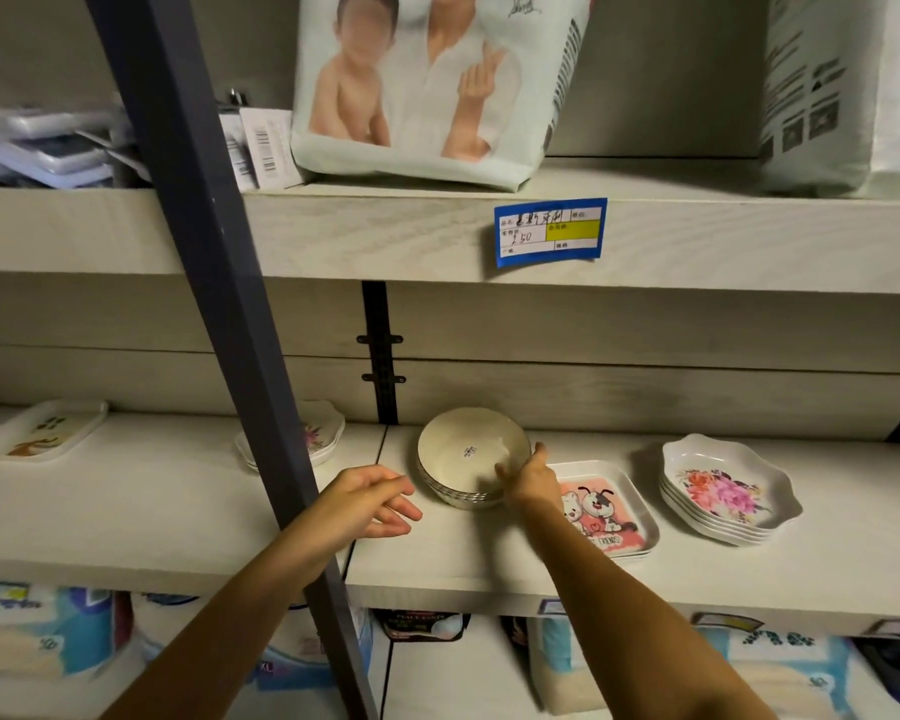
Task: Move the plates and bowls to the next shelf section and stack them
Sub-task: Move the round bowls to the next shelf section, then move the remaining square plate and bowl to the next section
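Gripping the bowl stack (pixel 467 462) by its right rim, your right hand (pixel 528 478) had it tilted on the right shelf section (pixel 489 558); left hand (pixel 372 498) hovered open, empty. Probably needed supporting next.

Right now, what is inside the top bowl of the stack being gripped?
The top bowl holds only a small sticker. The right hand hides its right rim.

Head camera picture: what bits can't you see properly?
- Flowered dishes behind the post: mostly hidden.
- Bowls: sticker too small to read; right hand covers the rim.
- Cartoon tray: right arm hides its near left corner.
- Price tag: writing unreadable.
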